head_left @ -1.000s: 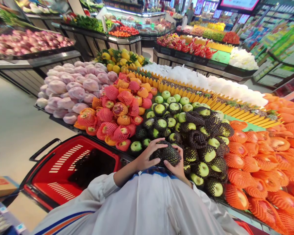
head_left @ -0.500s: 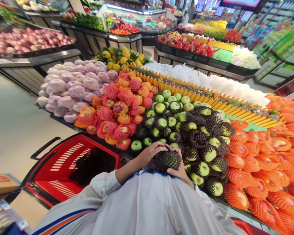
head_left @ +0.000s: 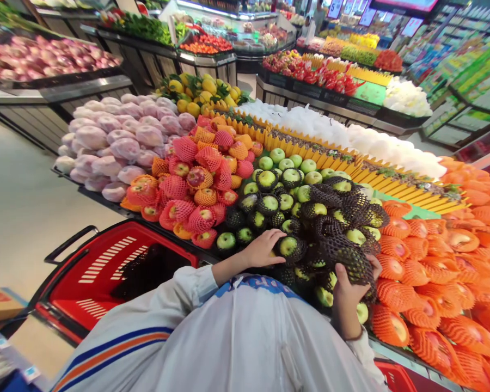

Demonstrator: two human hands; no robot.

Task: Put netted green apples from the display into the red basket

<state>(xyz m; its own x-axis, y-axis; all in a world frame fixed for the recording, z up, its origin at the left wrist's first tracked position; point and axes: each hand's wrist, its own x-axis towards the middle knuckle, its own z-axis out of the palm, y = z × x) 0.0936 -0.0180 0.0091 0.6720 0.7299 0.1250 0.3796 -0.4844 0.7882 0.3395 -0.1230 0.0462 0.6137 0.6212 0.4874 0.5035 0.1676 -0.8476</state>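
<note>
My left hand is at the near edge of a pile of green apples, its thumb and fingers apart around the left side of a green apple in a black foam net. That apple sits among the others, and I cannot tell how firmly the fingers touch it. Farther right, my right hand is closed around another netted green apple, over the right part of the pile. The black net covers most of this fruit. Loose dark netting lies just behind it.
Apples in red and orange nets lie left of the pile, orange-netted fruit right. A yellow picket divider runs behind. At lower left stands a red shopping basket with something dark inside.
My hands have parted. The right hand has carried the netted apple from in front of my chest to the right; the left has let go of it and is beside another apple.
</note>
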